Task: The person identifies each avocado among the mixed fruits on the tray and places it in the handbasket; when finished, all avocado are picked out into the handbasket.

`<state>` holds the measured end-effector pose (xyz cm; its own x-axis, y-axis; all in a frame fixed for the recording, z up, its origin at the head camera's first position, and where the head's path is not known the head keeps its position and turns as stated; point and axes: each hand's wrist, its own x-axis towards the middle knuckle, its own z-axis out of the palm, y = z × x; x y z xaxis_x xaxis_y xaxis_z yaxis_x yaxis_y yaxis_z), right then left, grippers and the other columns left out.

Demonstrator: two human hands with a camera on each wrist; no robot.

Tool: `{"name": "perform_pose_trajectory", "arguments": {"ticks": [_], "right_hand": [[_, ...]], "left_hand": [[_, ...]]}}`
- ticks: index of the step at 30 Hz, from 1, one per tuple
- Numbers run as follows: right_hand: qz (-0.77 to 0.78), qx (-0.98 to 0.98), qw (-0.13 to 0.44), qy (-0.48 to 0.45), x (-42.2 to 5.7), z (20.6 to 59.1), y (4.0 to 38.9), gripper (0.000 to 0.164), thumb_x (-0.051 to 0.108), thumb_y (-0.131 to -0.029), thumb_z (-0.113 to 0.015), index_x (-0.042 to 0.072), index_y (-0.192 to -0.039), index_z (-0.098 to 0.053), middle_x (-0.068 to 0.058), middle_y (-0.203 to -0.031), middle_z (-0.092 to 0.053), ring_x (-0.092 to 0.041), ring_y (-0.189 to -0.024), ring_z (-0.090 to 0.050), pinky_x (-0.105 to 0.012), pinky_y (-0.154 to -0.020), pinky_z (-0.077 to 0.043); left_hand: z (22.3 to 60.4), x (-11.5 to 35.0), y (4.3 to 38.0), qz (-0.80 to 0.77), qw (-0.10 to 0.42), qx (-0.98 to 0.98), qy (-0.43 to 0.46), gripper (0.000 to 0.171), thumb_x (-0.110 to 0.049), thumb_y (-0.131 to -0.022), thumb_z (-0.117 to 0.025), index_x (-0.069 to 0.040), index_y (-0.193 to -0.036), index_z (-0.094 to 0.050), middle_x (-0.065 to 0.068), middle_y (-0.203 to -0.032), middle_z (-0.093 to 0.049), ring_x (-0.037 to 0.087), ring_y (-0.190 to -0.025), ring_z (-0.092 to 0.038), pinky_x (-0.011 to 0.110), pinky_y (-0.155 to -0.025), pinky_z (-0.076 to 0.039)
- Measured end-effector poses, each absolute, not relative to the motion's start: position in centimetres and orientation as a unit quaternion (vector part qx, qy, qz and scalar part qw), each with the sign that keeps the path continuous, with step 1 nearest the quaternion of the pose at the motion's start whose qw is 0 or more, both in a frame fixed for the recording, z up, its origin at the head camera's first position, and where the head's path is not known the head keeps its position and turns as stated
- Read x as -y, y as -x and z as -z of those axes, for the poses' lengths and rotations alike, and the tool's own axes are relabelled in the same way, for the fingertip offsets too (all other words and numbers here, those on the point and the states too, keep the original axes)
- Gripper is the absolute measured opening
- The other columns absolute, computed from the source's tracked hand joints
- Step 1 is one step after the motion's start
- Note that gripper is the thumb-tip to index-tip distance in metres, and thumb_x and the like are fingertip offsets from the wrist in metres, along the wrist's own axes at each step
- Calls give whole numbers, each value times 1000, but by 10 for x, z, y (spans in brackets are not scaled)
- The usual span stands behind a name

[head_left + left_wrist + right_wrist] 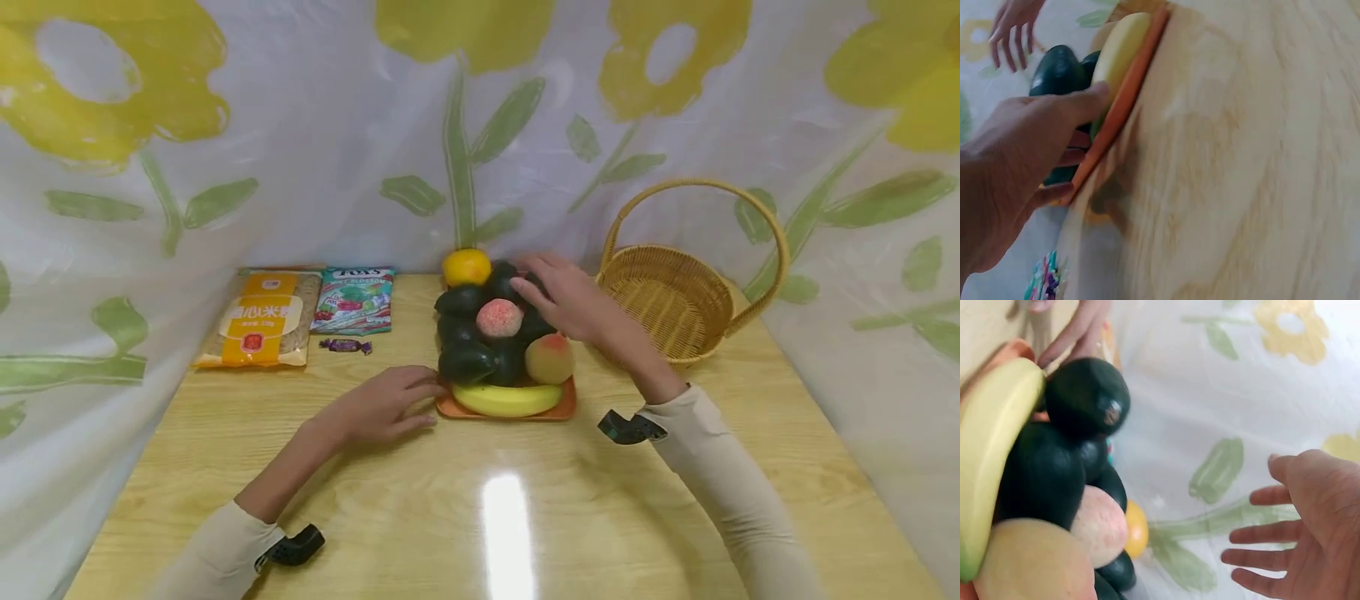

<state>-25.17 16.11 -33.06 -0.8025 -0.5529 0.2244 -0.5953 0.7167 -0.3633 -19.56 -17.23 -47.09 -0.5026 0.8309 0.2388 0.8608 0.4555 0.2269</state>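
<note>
An orange tray [572, 402] is heaped with several dark green avocados [465, 362], a yellow banana [507, 400] along its front, a peach [550, 360], a pinkish round fruit [498, 318] and an orange-yellow fruit [467, 267] at the back. At the tray's front left corner is my left hand [382, 406], its fingers loosely spread and the tips right at the rim. In the left wrist view its thumb overlaps the banana [1121, 53]. My right hand [567, 298] hovers over the back right of the pile; the right wrist view shows its fingers spread, holding nothing.
A wicker basket [660, 254] with a tall handle stands at the back right. On the back left lie a yellow-labelled food bag [262, 321], a green candy bag [354, 302] and a purple-wrapped sweet [346, 346]. A flowered curtain [322, 125] borders the wooden table [375, 500].
</note>
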Motion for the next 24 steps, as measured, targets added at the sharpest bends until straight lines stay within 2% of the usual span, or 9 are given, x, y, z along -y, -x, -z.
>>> {"name": "perform_pose_trajectory", "arguments": {"ticks": [5, 9, 15, 21, 24], "right_hand": [[-199, 909, 24, -366, -144, 335, 251, 40, 30, -110, -54, 7, -142, -60, -14, -143, -63, -34, -134, -59, -50, -115, -45], [-189, 890, -14, -415, -133, 336, 254, 39, 29, -110, -55, 6, -140, -62, -13, -140, -64, -30, -130, -62, -48, -113, -48], [-199, 857, -77, -469, -118, 329, 268, 42, 32, -109, -56, 8, -143, -61, -10, -143, -65, -26, -123, -66, -42, -107, -52], [-169, 828, -145, -515, -95, 329, 281, 42, 31, -108, -58, 10, -144, -60, -5, -143, -65, -24, -127, -65, -41, -108, -53], [-157, 814, -175, -531, -89, 330, 282, 42, 29, -107, -61, 8, -143, -60, -7, -143, -64, -26, -126, -66, -39, -109, -53]], "left_hand": [[477, 169, 200, 149, 74, 820, 547, 40, -33, -97, -73, -12, -131, -70, 9, -138, -66, 29, -133, -59, 48, -115, -47], [481, 163, 208, 135, 97, 795, 583, 37, -35, -95, -76, -13, -124, -72, 6, -128, -70, 27, -126, -61, 48, -114, -46], [489, 152, 219, 148, 99, 780, 600, 33, -43, -97, -73, -16, -117, -75, -1, -115, -70, 19, -110, -61, 38, -103, -51], [496, 153, 225, 204, 108, 763, 604, 22, -37, -93, -79, -19, -106, -79, -5, -107, -73, 13, -102, -62, 30, -93, -54], [501, 151, 225, 248, 114, 746, 608, 13, -28, -91, -82, -18, -101, -81, -5, -104, -75, 12, -99, -64, 27, -90, -54]]}}
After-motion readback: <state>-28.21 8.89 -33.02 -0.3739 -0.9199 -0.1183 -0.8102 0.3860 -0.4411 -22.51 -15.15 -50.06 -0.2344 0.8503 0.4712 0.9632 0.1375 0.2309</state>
